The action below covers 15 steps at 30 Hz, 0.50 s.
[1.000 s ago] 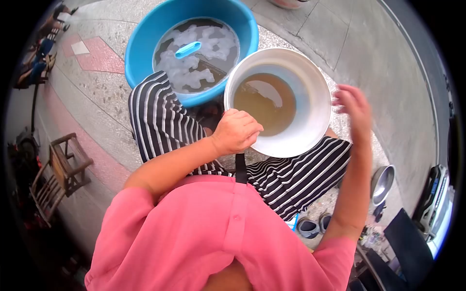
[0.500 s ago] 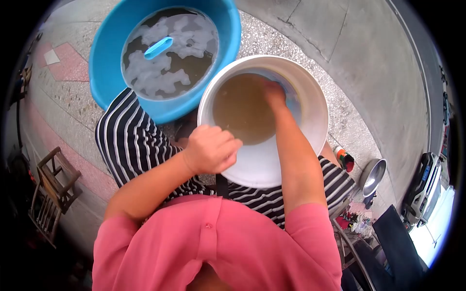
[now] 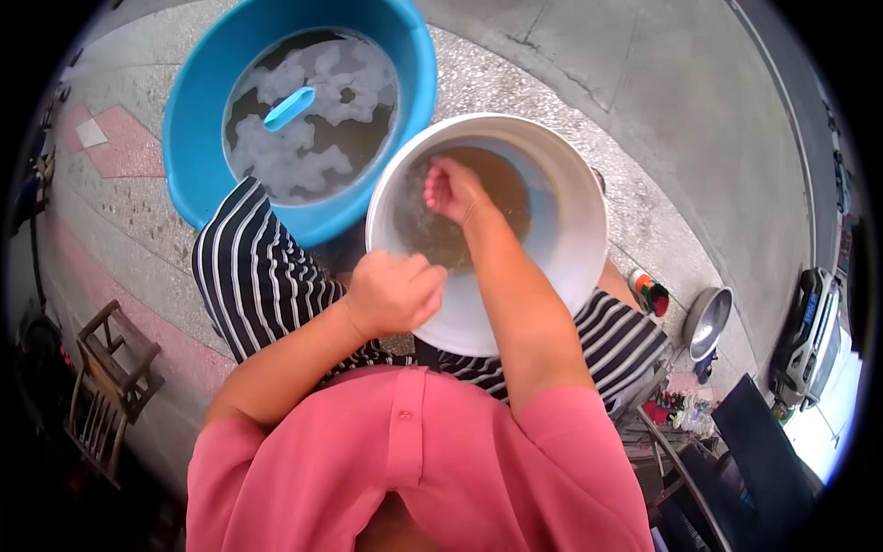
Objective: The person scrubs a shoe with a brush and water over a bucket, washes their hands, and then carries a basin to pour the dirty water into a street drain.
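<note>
A large white bucket (image 3: 575,248) stands between my knees, with murky brown water (image 3: 497,175) in it. At its near left rim, my left hand (image 3: 395,293) is closed, its fingers curled over the edge. Inside the bucket, my right hand (image 3: 452,190) is over the left part of the water, fingers curled in, nothing visible in them. Whether its fingertips touch the water, I cannot tell. Beyond my left knee is a wide blue tub (image 3: 189,138) of dark water with patches of foam. A light-blue oval piece (image 3: 289,109) floats in that tub.
A metal bowl (image 3: 708,324) is on the ground to the right, near an orange, white and dark item (image 3: 649,293). On the left is a wooden chair (image 3: 115,368). A parked car (image 3: 800,336) is at the far right, and a dark chair (image 3: 754,451) at lower right.
My right hand has moved from the bucket's right side, partly under the water, to the left and up. My left hand stays at the rim. The view has shifted slightly.
</note>
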{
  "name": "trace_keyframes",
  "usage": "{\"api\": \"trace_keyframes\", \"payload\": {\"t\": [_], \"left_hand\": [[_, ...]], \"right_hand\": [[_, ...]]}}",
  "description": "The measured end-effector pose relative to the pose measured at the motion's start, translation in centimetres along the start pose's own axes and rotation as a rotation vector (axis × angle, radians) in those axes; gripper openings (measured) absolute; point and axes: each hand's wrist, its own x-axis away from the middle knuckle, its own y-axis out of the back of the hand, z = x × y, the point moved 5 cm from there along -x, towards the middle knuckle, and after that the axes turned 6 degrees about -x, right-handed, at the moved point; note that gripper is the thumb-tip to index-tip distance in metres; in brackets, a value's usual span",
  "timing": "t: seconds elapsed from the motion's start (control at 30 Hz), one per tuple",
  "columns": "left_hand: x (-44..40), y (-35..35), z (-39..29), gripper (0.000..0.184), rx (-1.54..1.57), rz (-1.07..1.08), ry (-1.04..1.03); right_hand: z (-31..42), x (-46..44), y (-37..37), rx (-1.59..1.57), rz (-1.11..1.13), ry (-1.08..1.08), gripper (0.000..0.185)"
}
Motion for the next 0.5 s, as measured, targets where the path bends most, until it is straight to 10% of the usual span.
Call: {"api": "trace_keyframes", "payload": {"t": [0.13, 0.3, 0.37, 0.43, 0.5], "left_hand": [[-1.6, 0.1, -0.4, 0.011, 0.116, 0.038, 0.318], [-2.3, -7.2, 3.3, 0.031, 1.554, -0.213, 1.367], [-2.2, -19.6, 9.2, 0.039, 2.18, -0.148, 1.025], [-4.4, -9.7, 2.0, 0.045, 2.174, -0.15, 1.335], [-5.4, -9.2, 0.0, 0.045, 2.402, 0.156, 0.765]], "right_hand": [[4.3, 9.0, -4.7, -0.006, -0.046, 0.325, 0.028], [3.1, 16.3, -9.3, 0.319, 0.029, 0.951, 0.032], [0.4, 18.0, -11.6, 0.749, 0.014, 1.23, 0.032], [0.1, 16.8, -11.3, 1.035, -0.135, 1.454, 0.031], [0.0, 15.4, -9.2, 1.296, -0.371, 1.618, 0.03]]}}
